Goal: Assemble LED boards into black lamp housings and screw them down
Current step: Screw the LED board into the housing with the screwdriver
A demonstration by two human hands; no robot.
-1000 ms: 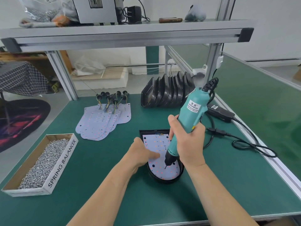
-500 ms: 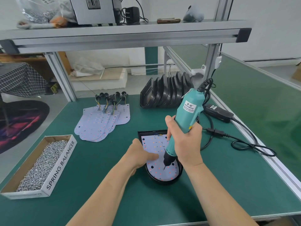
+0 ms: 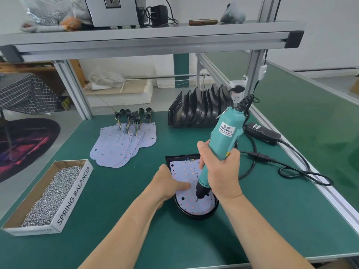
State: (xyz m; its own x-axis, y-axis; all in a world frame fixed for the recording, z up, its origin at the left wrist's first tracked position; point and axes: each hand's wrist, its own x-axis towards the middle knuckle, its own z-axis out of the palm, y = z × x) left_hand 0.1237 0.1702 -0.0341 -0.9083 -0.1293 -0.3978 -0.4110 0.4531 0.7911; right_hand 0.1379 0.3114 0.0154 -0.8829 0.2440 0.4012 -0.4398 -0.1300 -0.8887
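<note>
Roughly mid-job: one LED board [image 3: 185, 171] sits in a black housing [image 3: 194, 217] at bench [image 3: 272, 210] ctr; right hand [image 3: 221, 171] wraps the screwdriver [image 3: 225, 136], tip on the board; left hand [image 3: 167, 183] w/ forefinger straight, pressing it. Spare boards [image 3: 120, 148] & spare housings [image 3: 198, 111] wait behind, so plenty left.

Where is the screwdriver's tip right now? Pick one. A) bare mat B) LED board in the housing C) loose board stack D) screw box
B: the right hand holds the screwdriver tip-down on the LED board in the black housing, while the left hand presses the board.
</note>
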